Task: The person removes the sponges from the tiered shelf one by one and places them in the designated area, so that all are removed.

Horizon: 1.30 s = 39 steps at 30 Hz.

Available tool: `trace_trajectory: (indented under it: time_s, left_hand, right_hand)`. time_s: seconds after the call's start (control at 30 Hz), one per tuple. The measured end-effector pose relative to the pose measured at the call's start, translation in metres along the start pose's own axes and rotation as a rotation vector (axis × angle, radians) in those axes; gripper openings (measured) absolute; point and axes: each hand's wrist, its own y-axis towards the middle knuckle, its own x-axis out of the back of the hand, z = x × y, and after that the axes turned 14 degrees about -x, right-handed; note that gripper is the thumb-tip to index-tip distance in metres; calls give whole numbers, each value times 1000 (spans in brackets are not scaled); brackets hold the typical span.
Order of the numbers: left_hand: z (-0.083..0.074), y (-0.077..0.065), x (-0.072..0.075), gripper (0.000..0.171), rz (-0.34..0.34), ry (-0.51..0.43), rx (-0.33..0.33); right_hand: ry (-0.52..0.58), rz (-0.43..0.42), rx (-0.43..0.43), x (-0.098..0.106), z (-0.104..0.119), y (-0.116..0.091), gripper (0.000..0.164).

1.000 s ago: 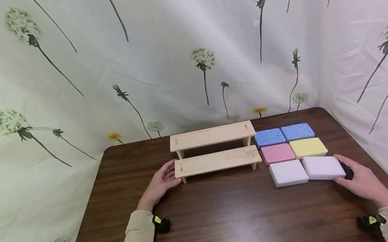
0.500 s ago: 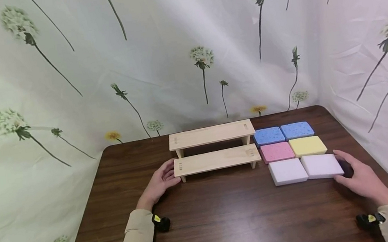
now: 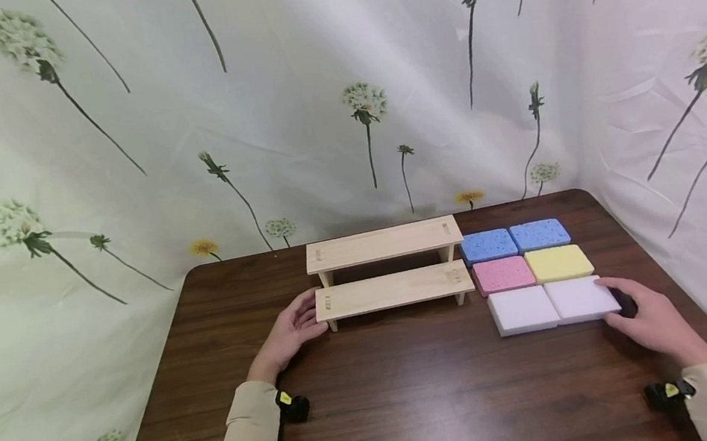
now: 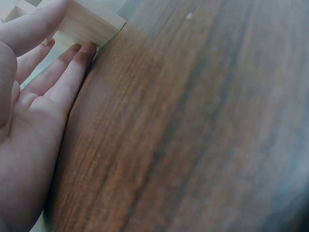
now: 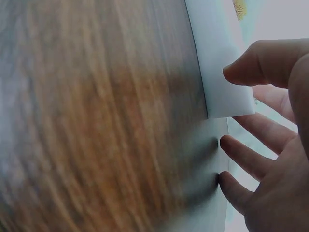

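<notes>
My left hand (image 3: 284, 336) is at the left end of a two-tier wooden stand (image 3: 393, 289), its straight fingers touching the end leg (image 4: 84, 29) in the left wrist view. On the right, my right hand (image 3: 653, 321) holds the end of the right white sponge (image 3: 583, 297) between thumb and index finger. In the right wrist view the thumb lies on the sponge's near side (image 5: 219, 58), and the other fingertips reach down beside its end. That sponge lies flat against the left white sponge (image 3: 523, 309), their near edges almost in line.
Behind the white pair lie a pink sponge (image 3: 503, 274) and a yellow sponge (image 3: 559, 262). Two blue sponges, the left one (image 3: 489, 244) and the right one (image 3: 539, 233), form the back row beside the stand. A flowered curtain (image 3: 315, 143) hangs behind the dark wooden table (image 3: 419, 399).
My right hand has shifted the right white sponge slightly leftward and straightened it against its neighbour. The left hand stays at the stand; the head view has tilted a little.
</notes>
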Motion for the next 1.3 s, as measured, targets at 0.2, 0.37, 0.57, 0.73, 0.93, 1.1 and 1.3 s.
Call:
trace_trajectory:
  time_s: [0.2,0.37,0.57,0.73,0.93,1.1,1.3]
  left_hand:
    - [-2,0,1,80,-3,-8,5]
    - [-2,-1,1,80,-2,-18,8]
    - [-1,-2,1,80,-6,-18,0]
    - [0,-2,2,80,-4,-15,-9]
    - [1,-5,3,88,-11,-41,-14]
    - [-6,-7,6,93,-34,-23,-48]
    - [-24,-13,19,79,-189,443,-134]
  right_hand:
    - [-12,19,-17,1,1,2,62]
    - [-15,23,-21,-1,1,2,62]
    - [-15,18,-11,-1,1,4,62]
    - [-19,11,-4,-3,1,6,62]
    - [28,18,6,-1,4,5,68]
    - [60,-40,50,3,17,7,73]
    - [-48,-223,145,10,42,20,82]
